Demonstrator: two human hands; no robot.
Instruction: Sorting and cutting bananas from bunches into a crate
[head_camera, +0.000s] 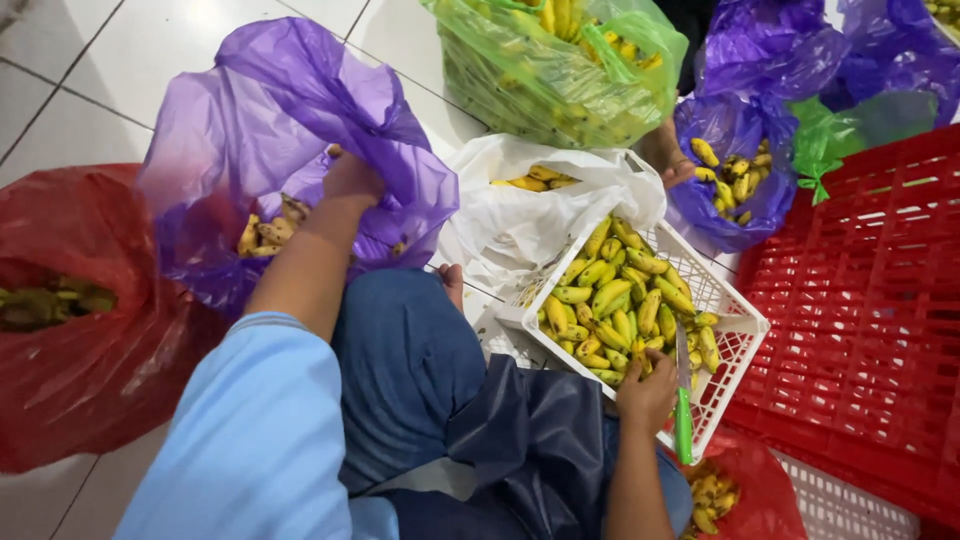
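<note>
left hand (352, 180): was reaching into the mouth of the purple bag (290, 120), fingers hidden by the plastic; grip couldn't be told, nor whether it held a banana
purple bag: sat on the floor just left of the knee, mouth gaping toward the person, so the arm went in without a lean; a few small bananas (268, 232) showed through the film at the bottom
right hand (648, 392): fingers closed on the near corner of the white basket (735, 325), among the fruit at its edge, knife (683, 400) alongside; looked like the green handle was pinned under the palm, blade pointing up over the rim, though the exact grip wasn't clear
white basket: tilted, propped on the white bag (520, 215), open side facing the person; probably so the yellow-green pile (620, 300) slid toward the near hand
pile: small bananas, loose singles, filling most of the basket
red bag (80, 330): far left, touching the purple one, dark greenish fruit inside
green bag (560, 60): top centre, packed full, handles knotted
red crate (870, 300): right side, hard against the basket
second purple bag (735, 165): past the basket, another person's hand (675, 160) at its edge
layout: bags ringed the seated person, all within arm's reach
</note>
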